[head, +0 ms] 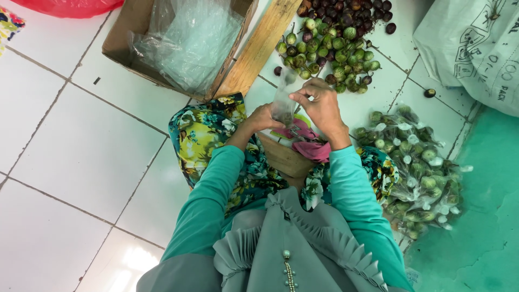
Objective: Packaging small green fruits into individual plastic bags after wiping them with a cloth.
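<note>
A grey-green pleated top [292, 243] with a row of small beads fills the bottom centre of the frame, with teal sleeves reaching upward over a flowered skirt [208, 132]. At the centre, both hands meet on a small clear plastic bag [283, 100]: the left hand [263, 118] grips its lower edge, and the right hand [321, 105] pinches its upper side with fingers bent. Just above the hands, at the top centre, a pile of small round green and purple eggplants [335, 46] lies on the white tiled floor [81, 151]. At the right, a heap of filled clear bags [419, 173] rests beside the person's knee. A cardboard box [127, 38] lined with plastic sits at the upper left, next to a wooden plank [259, 46].
</note>
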